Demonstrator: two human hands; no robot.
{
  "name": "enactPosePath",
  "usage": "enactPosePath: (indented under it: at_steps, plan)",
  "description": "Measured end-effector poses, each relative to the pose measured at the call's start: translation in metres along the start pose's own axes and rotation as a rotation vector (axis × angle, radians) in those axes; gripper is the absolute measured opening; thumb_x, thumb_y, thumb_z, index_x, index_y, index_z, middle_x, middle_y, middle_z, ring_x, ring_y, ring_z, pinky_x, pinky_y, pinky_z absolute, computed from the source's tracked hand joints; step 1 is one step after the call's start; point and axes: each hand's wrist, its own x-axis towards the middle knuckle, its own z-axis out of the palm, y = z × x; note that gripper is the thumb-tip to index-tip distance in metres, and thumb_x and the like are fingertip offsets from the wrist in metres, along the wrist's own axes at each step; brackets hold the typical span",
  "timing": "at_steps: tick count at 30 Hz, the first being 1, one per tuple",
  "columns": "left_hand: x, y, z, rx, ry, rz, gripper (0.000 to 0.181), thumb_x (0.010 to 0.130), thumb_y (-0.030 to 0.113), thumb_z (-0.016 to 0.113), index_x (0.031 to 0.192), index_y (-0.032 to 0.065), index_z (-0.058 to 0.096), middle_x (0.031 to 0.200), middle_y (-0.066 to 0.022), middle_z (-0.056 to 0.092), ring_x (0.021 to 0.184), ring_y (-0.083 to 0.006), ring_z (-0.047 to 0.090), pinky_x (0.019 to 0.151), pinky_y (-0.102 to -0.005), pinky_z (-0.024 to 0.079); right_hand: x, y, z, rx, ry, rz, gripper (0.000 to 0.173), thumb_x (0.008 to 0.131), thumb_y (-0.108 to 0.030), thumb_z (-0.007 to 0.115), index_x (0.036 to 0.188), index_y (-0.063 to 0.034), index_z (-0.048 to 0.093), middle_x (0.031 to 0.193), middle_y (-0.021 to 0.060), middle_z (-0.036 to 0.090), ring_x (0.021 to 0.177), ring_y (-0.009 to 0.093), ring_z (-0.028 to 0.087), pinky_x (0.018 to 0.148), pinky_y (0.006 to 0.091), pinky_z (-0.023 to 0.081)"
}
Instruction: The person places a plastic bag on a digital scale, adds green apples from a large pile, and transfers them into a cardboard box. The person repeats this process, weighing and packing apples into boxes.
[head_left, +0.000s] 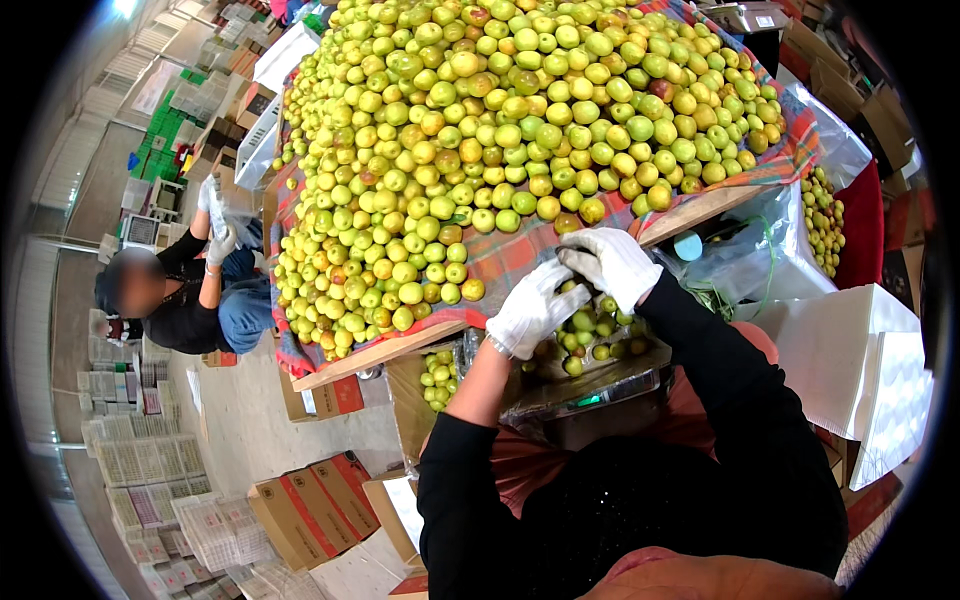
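A large heap of yellow-green fruits, which look like jujubes, covers a plaid cloth on a wood-edged table. Some fruits have reddish-brown patches. My left hand, in a white knit glove, is at the table's near edge, its thumb apart from its fingers and a fruit partly visible between them. Beside it, my gloved right hand has its fingers curled; whether they enclose a fruit is hidden. Below both hands, more fruits lie in clear plastic on a weighing scale with a lit display.
Left of the table a person in white gloves handles something clear. A carton holding fruits stands by my left forearm. White foam boxes are at my right. Cartons and stacked crates stand on the floor at left.
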Motion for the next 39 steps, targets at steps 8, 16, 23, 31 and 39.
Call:
enactPosePath:
  at_steps: [8, 16, 23, 31, 39]
  plan:
    - [-0.039, -0.048, -0.045, 0.168, 0.575, -0.704, 0.028, 0.081, 0.01, 0.063, 0.105, -0.003, 0.061, 0.109, -0.0191, 0.062, 0.105, -0.0328, 0.059, 0.093, -0.0371, 0.045, -0.011, 0.012, 0.001, -0.038, -0.04, -0.148, 0.032, 0.086, -0.032, 0.058, 0.101, -0.0032, 0.062, 0.095, 0.016, 0.065, 0.088, 0.035, 0.06, 0.076, 0.0431, 0.047]
    - [0.024, -0.042, -0.026, 0.453, 0.316, -0.875, 0.06, 0.077, 0.038, 0.065, 0.125, 0.0052, 0.051, 0.14, -0.0275, 0.034, 0.12, -0.0488, 0.042, 0.101, -0.0487, 0.037, 0.0, 0.026, 0.017, 0.697, 0.121, 0.206, 0.055, 0.084, -0.029, 0.066, 0.122, 0.0071, 0.049, 0.118, 0.0205, 0.056, 0.104, 0.026, 0.06, 0.087, 0.0331, 0.049]
    - [0.024, -0.03, -0.009, 0.302, 0.326, -0.312, 0.035, 0.076, 0.018, 0.069, 0.108, 0.0068, 0.061, 0.121, -0.0199, 0.056, 0.114, -0.0373, 0.052, 0.099, -0.0461, 0.04, 0.004, 0.015, -0.007, 0.946, 0.308, 0.352, 0.053, 0.086, -0.008, 0.064, 0.131, 0.0075, 0.04, 0.121, 0.016, 0.054, 0.101, 0.015, 0.057, 0.084, 0.0233, 0.047]
    - [-0.024, -0.121, -0.053, -0.078, 0.669, -0.914, 0.032, 0.085, 0.012, 0.058, 0.112, -0.004, 0.06, 0.116, -0.0214, 0.06, 0.111, -0.0319, 0.056, 0.098, -0.0367, 0.041, -0.007, 0.029, -0.027, 1.202, 0.355, 0.424, 0.046, 0.092, -0.012, 0.055, 0.134, 0.0, 0.042, 0.116, 0.0097, 0.058, 0.098, 0.015, 0.06, 0.078, 0.0257, 0.049]
    - [-0.033, -0.137, -0.045, -0.069, 0.422, -0.812, 0.035, 0.089, 0.019, 0.056, 0.116, -0.0038, 0.058, 0.12, -0.0203, 0.059, 0.114, -0.0295, 0.055, 0.099, -0.0335, 0.04, -0.003, 0.023, -0.025, 1.333, 0.346, 0.438, 0.044, 0.091, -0.009, 0.055, 0.133, -0.0014, 0.044, 0.121, 0.0078, 0.056, 0.103, 0.018, 0.059, 0.083, 0.0297, 0.05]
